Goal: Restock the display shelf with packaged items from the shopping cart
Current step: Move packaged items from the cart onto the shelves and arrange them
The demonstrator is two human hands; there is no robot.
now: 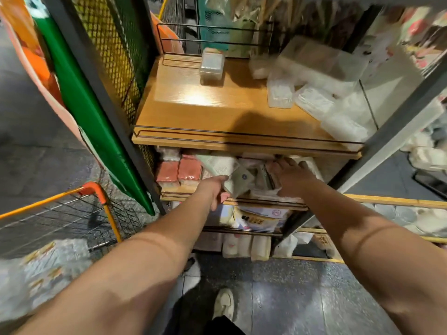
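At the near left stands the shopping cart (72, 213), its orange handle corner raised and its wire basket holding pale printed packets (36, 274) that are blurred, probably more stock waiting to go up. Just right of it rises the display shelf (242, 143), a dark metal frame with wooden tiers, each edged by a thin wire rail that keeps goods from sliding off the front. The upper tier carries a small clear plastic box (212, 66) at the far left and a loose heap of clear plastic packages (338, 105) at the right, with bare wood between. On the tier below, pink wrapped packs (179, 171) sit stacked at the left end. Beside them the left hand (215, 189) reaches under the upper board and pinches the near corner of a grey-green square packet (238, 181), thumb and fingers closed on its edge, seemingly to slide it into the row. The right hand (294, 176) lies flat over the neighbouring packets (263, 177), fingers spread and gripping nothing, most likely steadying them so a gap stays free. Lower tiers hold cartons and white wrapped rolls (244, 245) near the floor.
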